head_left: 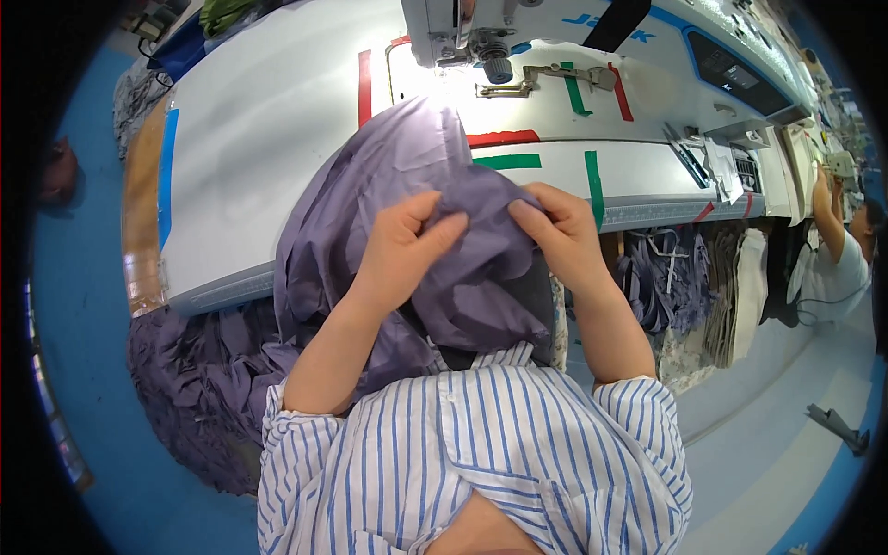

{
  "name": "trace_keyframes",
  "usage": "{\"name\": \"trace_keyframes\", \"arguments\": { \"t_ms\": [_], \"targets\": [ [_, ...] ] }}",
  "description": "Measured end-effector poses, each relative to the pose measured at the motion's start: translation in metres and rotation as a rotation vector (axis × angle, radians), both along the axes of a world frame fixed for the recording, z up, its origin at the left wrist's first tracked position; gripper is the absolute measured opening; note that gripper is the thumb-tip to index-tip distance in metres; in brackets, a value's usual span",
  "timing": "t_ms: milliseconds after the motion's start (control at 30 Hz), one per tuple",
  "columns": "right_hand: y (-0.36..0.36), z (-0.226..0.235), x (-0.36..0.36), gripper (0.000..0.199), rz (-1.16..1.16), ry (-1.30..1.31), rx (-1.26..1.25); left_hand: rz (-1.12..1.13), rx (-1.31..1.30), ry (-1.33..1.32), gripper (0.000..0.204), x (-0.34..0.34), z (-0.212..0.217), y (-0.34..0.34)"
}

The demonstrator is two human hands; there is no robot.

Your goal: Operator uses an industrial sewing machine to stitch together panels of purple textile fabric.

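A piece of purple fabric (370, 176) runs from under the lit needle area of a sewing machine (546, 23) down over the table's front edge and into my lap. My left hand (407, 242) is on the cloth's middle, thumb and fingers bent toward each other, pinching a fold. To its right, my right hand (559, 227) grips the fabric's edge between thumb and fingers. Both hands are just in front of the table edge, and the cloth between them is raised in loose folds. Glare hides where the fabric meets the needle.
The white sewing table (250, 139) bears strips of red tape (364, 88) and green tape (596, 185). Tweezers-like tools (686, 157) lie at the right. A heap of purple fabric (199, 388) hangs at the left; purple strips (666, 277) hang at the right. Another person (832, 268) sits far right.
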State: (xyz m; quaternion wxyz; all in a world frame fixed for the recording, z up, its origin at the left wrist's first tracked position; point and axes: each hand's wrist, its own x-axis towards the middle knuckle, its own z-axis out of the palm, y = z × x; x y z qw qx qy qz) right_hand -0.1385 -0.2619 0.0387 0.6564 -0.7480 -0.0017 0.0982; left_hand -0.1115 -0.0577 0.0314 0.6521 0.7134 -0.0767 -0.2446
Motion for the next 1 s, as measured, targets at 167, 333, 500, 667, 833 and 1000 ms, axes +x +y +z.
{"name": "trace_keyframes", "arguments": {
  "t_ms": [167,333,500,667,833,1000],
  "targets": [
    [-0.054,0.001,-0.037,0.013,-0.177,-0.274,-0.126,-0.313,0.091,-0.240,0.036,-0.013,0.004,-0.005],
    [-0.226,-0.015,-0.075,0.014,-0.390,-0.277,-0.599,0.027,0.553,-0.770,0.066,-0.001,-0.023,0.031],
    [-0.414,0.053,-0.160,0.034,-1.392,-0.321,-0.893,-0.099,0.962,-0.896,0.086,0.013,-0.042,0.086],
    [-0.353,0.064,-0.165,0.030,-0.708,-0.233,-0.953,-0.275,1.012,-0.960,0.091,0.028,-0.044,0.096],
    [-0.161,0.069,-0.097,0.009,-0.134,-0.209,-0.504,-0.133,0.578,-0.798,0.058,0.017,-0.029,0.064],
    [-0.069,0.071,-0.035,0.009,0.130,-0.340,-0.344,-0.301,-0.274,-0.179,0.065,-0.026,-0.008,-0.011]
  ]
}}
